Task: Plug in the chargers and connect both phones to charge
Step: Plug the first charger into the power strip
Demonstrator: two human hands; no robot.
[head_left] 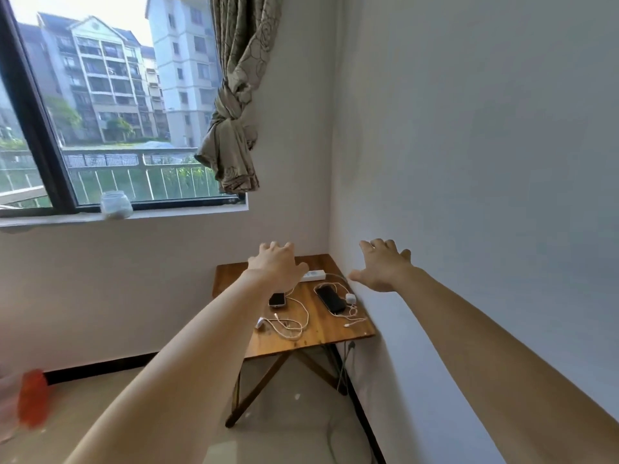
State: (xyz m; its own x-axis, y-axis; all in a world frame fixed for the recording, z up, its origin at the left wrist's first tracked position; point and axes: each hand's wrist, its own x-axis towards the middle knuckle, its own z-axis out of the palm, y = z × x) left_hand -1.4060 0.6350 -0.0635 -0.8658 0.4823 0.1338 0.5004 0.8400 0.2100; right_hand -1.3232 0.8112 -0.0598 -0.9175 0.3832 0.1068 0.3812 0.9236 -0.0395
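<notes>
Reaching forward, both hands are empty with fingers spread. The left hand [276,264] hovers over the far-left part of the surface [335,329], partly covering the white power strip [315,275]. Below it lie the small phone [277,300] and a loose charger cable [289,324]. The larger phone [331,299] lies lengthwise front-to-back, beside a white adapter [350,299], apparently unplugged. The right hand [382,266] is nearer this pair.
</notes>
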